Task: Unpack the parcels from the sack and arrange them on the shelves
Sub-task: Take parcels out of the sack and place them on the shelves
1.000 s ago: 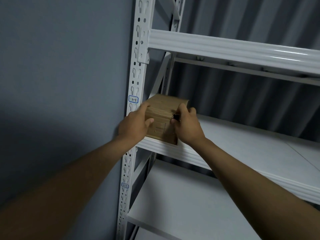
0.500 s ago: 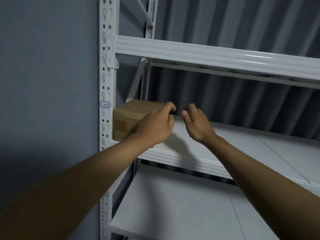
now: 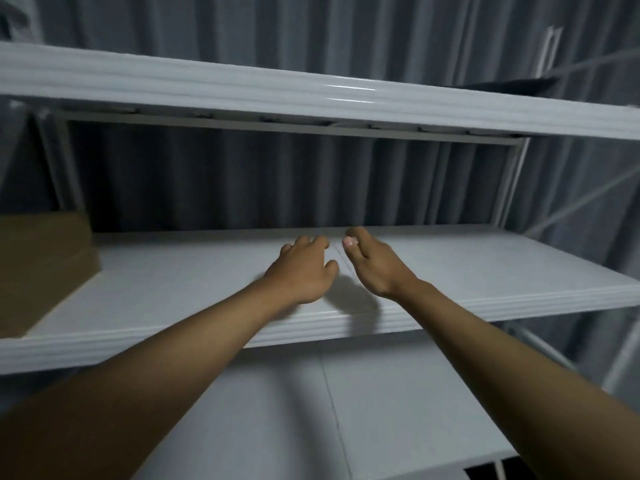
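Parcel-wise, nothing is in either hand now: a moment ago both hands were coming off the brown box at the shelf's left end, and a second ago they still gripped it. Nearest, two bare forearms reach up and forward over the lower shelf (image 3: pixel 398 410). The left hand (image 3: pixel 303 271) hovers just above the middle shelf (image 3: pixel 519 271), fingers loosely curled and holding nothing. The right hand (image 3: pixel 375 265) hangs just beside it, apart from it, fingers relaxed and slightly bent, also empty. The view has swung right since then, so the cardboard parcel (image 3: pixel 41 268) now sits at the far left edge of the picture, well apart from the hands. It rests flat on the middle shelf, its long axis seeming to run front to back, one end at the front lip; part is cut off by the frame. Above runs the upper shelf beam (image 3: pixel 311 95), with a grey curtain (image 3: pixel 311 181) behind.
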